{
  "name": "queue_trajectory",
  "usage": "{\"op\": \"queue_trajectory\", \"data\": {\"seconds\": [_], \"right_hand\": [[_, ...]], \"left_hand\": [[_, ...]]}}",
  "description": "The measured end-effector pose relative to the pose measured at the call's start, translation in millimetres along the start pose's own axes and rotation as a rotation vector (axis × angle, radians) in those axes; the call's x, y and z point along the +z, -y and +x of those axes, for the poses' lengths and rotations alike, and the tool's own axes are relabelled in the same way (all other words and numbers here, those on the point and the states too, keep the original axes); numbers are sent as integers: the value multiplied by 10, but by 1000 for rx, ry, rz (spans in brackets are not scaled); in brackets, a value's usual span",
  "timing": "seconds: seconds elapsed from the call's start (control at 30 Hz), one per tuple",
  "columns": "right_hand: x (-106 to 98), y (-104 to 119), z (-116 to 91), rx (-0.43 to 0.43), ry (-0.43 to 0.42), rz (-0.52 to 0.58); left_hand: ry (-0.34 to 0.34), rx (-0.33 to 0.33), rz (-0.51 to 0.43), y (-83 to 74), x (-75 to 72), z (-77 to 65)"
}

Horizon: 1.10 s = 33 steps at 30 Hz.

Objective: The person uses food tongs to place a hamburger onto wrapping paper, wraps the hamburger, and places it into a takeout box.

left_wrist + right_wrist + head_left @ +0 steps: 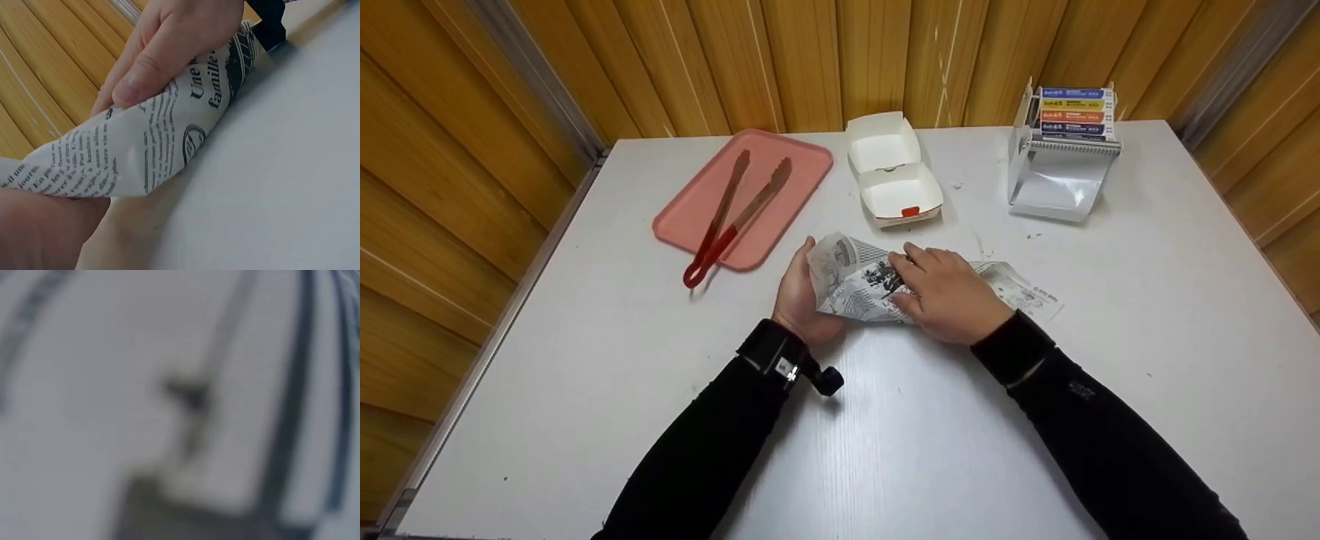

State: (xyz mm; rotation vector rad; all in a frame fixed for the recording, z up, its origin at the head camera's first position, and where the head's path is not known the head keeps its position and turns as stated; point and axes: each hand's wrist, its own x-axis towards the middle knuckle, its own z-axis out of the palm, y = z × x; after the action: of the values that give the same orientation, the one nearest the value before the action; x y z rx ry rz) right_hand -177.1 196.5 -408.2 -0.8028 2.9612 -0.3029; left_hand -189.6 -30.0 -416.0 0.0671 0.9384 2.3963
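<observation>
Much tabletop (607, 337) between paper (855, 291) and edges (1230, 214)

One newsprint-patterned paper (859, 296) (black print on off-white), folded over, spans the centre crosswise, its loose flap (1021, 289) extending right.

From the head, looks forward and down across the table (840, 450) to the wall (877, 67). From the left wrist, faces the paper (129, 149) close up, sharing it and the wall with the head view. From the right wrist, faces a pale surface (95, 399), too blurred to place.
</observation>
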Motion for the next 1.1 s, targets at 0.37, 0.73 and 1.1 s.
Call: {"op": "queue_trajectory", "data": {"seconds": [0.37,0.73,1.1], "right_hand": [[29,-25,21,1,-35,-2],[14,-55,-31,-88,-110,0],[-72,-162,-33,-68,77,333]], "left_hand": [[65,66,319,70,331,27],[-192,-1,755,167,677,84],[-81,28,1259,147,606,145]]}}
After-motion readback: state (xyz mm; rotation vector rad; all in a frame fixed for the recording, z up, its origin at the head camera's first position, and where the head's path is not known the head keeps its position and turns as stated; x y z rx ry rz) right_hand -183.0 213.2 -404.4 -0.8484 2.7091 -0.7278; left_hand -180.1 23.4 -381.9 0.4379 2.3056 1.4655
